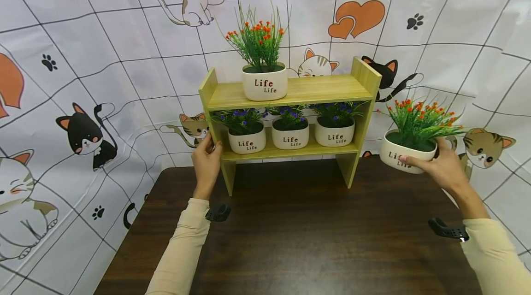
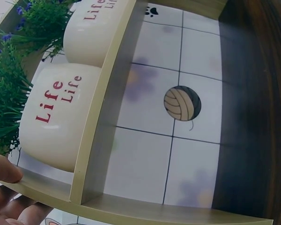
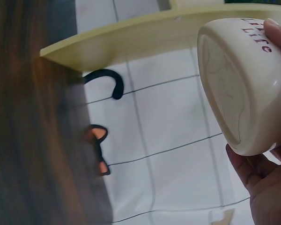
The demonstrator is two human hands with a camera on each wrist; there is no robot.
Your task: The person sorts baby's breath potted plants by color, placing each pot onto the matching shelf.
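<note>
My left hand (image 1: 206, 166) grips the left side panel of a two-tier wooden shelf (image 1: 323, 88); in the left wrist view the thumb (image 2: 8, 168) lies on the panel's inner side and the fingers are outside it. Right of the shelf, my right hand (image 1: 450, 173) holds a potted plant with orange flowers (image 1: 392, 150) in the air, thumb across the pot's front. The right wrist view shows this pot's base (image 3: 220, 89) tilted toward the camera. A similar orange-flowered potted plant (image 1: 265, 86) stands left of centre on the top tier.
Three white pots with blue-purple flowers (image 1: 290, 138) stand in a row on the lower tier. The shelf rests on a dark wooden table (image 1: 298, 239), near its back edge. Behind it is a tiled-pattern wall covering (image 1: 137, 73) with cartoon cats.
</note>
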